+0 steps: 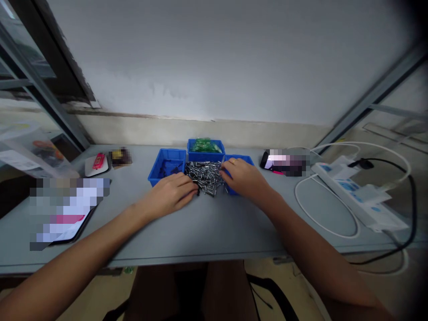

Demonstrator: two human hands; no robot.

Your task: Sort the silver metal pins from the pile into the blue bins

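Note:
A heap of loose silver and dark metal screws (pixel 207 178) lies on the grey table between my hands. My left hand (pixel 172 192) rests at the heap's left edge with its fingers closed; a small dark bit shows by the fingertips, too small to name. On the other side, my right hand (pixel 242 177) reaches over the right blue bin (pixel 249 159), its fingers curled together at the edge of the heap. Whatever those fingers pinch is hidden. The left blue bin (pixel 155 169) has dark pieces in it. Behind the heap, the back blue bin (pixel 205 157) contains green plastic pieces (pixel 207 146).
A phone (pixel 75 223) lies at the left, near a white box-like item (pixel 92 166) with a pink object on it. Another phone (pixel 267 160) is at the right. Beyond it, a white power strip (pixel 361 196) trails looping cables. A wall (pixel 214 67) backs the table.

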